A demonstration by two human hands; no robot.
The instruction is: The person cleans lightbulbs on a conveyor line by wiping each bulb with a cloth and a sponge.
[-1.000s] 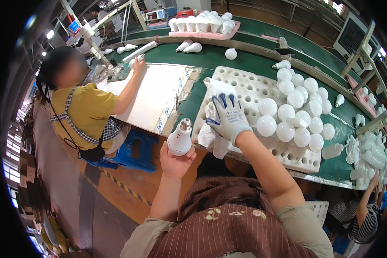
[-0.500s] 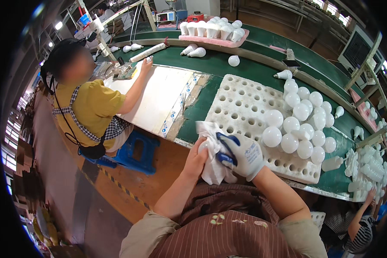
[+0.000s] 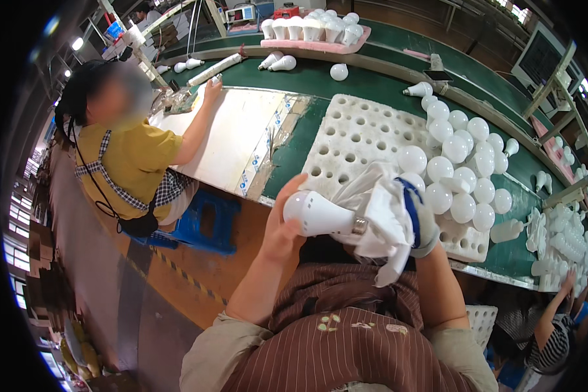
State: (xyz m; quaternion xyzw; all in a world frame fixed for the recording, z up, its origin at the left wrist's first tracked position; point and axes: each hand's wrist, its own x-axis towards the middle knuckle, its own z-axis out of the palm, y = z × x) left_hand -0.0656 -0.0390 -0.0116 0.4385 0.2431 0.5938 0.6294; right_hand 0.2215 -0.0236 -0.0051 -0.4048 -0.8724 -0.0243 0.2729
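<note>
A white light bulb [image 3: 321, 214] lies sideways in front of my apron, its metal screw base pointing right. My bare left hand [image 3: 283, 222] grips it by the round globe end. In my right hand [image 3: 419, 219], which wears a white and blue glove, a crumpled white cloth [image 3: 379, 215] is bunched up and hangs down. The cloth sits beside the bulb's metal base; whether it touches the base I cannot tell. Behind both hands, a white foam tray [image 3: 362, 130] with rows of holes holds several upright bulbs [image 3: 455, 149] on its right part.
A pink foam tray [image 3: 307, 44] of bulbs stands at the back. Loose bulbs [image 3: 283, 63] lie on the green bench [image 3: 294, 83]. At the left, a co-worker [image 3: 127, 157] in yellow sits on a blue stool [image 3: 209, 222] beside a white board [image 3: 232, 124]. A white bottle [image 3: 507, 230] lies at the right.
The bulb, mostly wrapped in the cloth before, now shows almost whole in my left hand. My right hand has moved right with the cloth. The view has shifted slightly.
</note>
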